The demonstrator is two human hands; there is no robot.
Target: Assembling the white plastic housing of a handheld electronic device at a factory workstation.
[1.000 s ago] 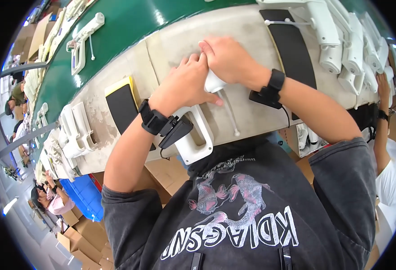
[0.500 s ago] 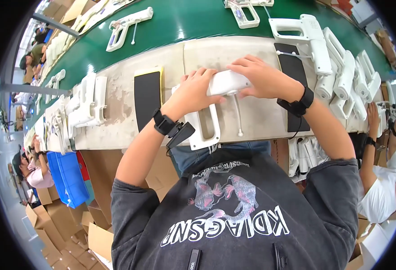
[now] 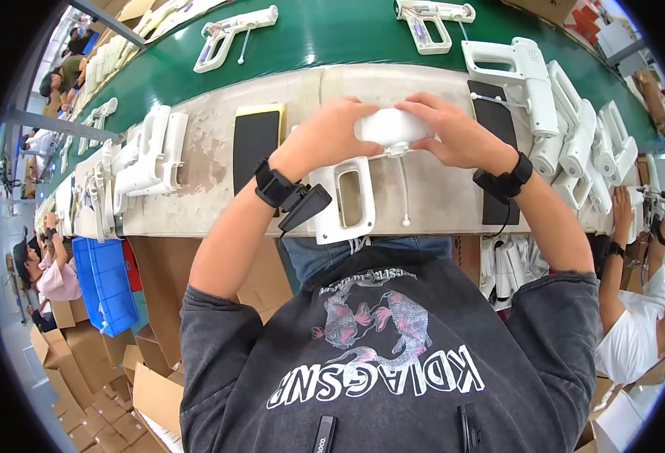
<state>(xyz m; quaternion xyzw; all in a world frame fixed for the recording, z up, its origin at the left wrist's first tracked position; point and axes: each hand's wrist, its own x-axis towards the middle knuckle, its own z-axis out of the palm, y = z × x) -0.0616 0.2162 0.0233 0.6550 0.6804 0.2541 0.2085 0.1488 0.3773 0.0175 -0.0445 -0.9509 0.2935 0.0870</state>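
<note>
A white plastic gun-shaped housing (image 3: 390,128) with a loop handle (image 3: 365,219) is gripped in both hands above the near part of the bench. My left hand (image 3: 328,136) is closed around its body, and its fingertips are partly hidden behind the housing. The fingers and thumb of my right hand (image 3: 453,132) clasp the rounded end from the other side. A thin white rod (image 3: 403,192) with a small ball tip hangs from the underside, between the handle and my right forearm. Black bands are strapped on both my wrists.
Black pads (image 3: 257,151) (image 3: 496,124) flank my hands. White housings (image 3: 574,143) are piled at right and white shells (image 3: 151,158) at left. Open gun-shaped units (image 3: 234,34) lie on the green belt (image 3: 313,45). A co-worker's hand (image 3: 623,211) is at right; a blue bin (image 3: 106,287) stands lower left.
The housing has turned slightly in my hands, showing more of its rounded end and underside fitting. My right fingers have shifted on it. Units on the belt have moved rightward.
</note>
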